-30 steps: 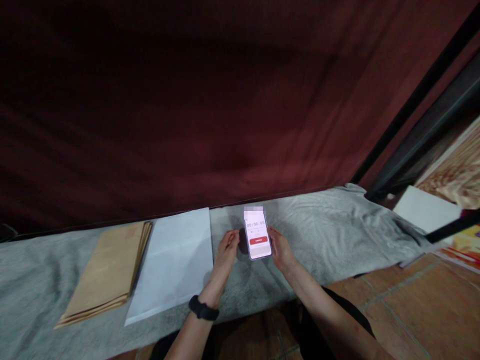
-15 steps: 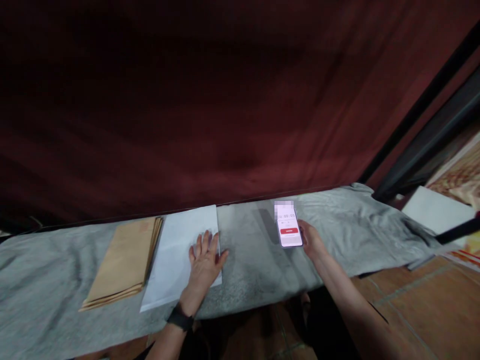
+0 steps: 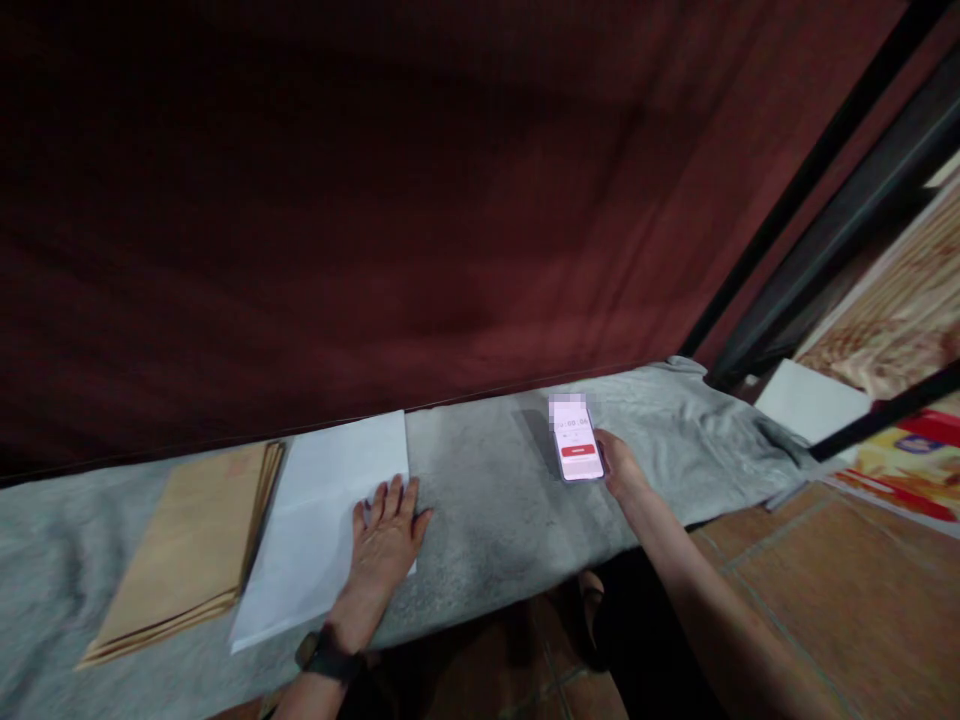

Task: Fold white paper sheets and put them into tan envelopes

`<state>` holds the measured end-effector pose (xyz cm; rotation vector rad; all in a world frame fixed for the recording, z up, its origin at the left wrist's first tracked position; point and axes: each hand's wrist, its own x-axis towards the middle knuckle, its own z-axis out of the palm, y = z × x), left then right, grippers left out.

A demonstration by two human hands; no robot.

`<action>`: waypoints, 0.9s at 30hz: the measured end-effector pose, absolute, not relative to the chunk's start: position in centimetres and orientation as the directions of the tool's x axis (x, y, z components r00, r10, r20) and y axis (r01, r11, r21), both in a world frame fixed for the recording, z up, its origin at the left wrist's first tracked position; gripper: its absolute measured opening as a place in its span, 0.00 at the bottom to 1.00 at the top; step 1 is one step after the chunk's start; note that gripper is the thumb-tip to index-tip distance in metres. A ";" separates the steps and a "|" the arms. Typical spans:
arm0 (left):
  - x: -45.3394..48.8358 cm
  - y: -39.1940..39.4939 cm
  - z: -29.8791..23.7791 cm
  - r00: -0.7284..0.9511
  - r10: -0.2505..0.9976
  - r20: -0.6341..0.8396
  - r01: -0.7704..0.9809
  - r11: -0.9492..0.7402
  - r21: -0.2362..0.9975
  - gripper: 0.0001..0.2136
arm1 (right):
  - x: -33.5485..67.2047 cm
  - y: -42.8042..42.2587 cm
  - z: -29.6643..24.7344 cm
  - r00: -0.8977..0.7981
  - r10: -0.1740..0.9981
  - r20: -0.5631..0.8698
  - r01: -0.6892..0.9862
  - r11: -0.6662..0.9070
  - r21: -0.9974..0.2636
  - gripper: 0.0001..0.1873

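Observation:
My left hand [image 3: 384,535] lies flat with fingers spread on the right edge of the white paper sheets [image 3: 315,510], a dark watch [image 3: 328,655] on its wrist. My right hand [image 3: 621,465] is wrapped round the right side of a smartphone [image 3: 577,462] held face up above the grey cloth. The lit screen shows a running timer and a red button; its upper left part is blurred out. Left of the paper rests a stack of brown paper envelopes [image 3: 184,550], their edges slightly fanned.
A grey cloth [image 3: 480,500] covers the narrow surface. Behind it hangs a dark red fabric wall [image 3: 450,250]. On the right are a black pole [image 3: 810,190], a white board [image 3: 814,400] and a colourful printed packet [image 3: 911,460] above the tiled floor [image 3: 832,580].
My view has turned a little to the right, so the envelopes and paper sit further left. The phone's timer has advanced by one second. Both hands keep their poses.

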<state>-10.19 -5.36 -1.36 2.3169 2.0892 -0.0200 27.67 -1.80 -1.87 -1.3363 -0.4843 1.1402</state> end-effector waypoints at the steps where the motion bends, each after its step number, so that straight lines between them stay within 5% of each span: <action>1: -10.0 -5.5 -1.4 0.102 0.995 -0.007 0.995 -0.102 -0.014 0.26 | 28.0 -1.8 -1.9 0.429 0.849 -0.309 -0.359 -0.153 -0.921 0.06; 15: -9.6 -5.2 -1.3 -0.136 0.988 0.069 0.990 0.137 -0.023 0.36 | 32.5 -1.9 -2.5 0.522 0.820 -0.233 -0.310 -0.072 -0.948 0.11; 27: -15.6 -6.8 -2.6 0.034 0.948 -0.317 0.998 -0.048 -0.038 0.50 | 36.5 -2.0 -2.8 0.601 0.761 -0.243 -0.292 -0.074 -0.954 0.12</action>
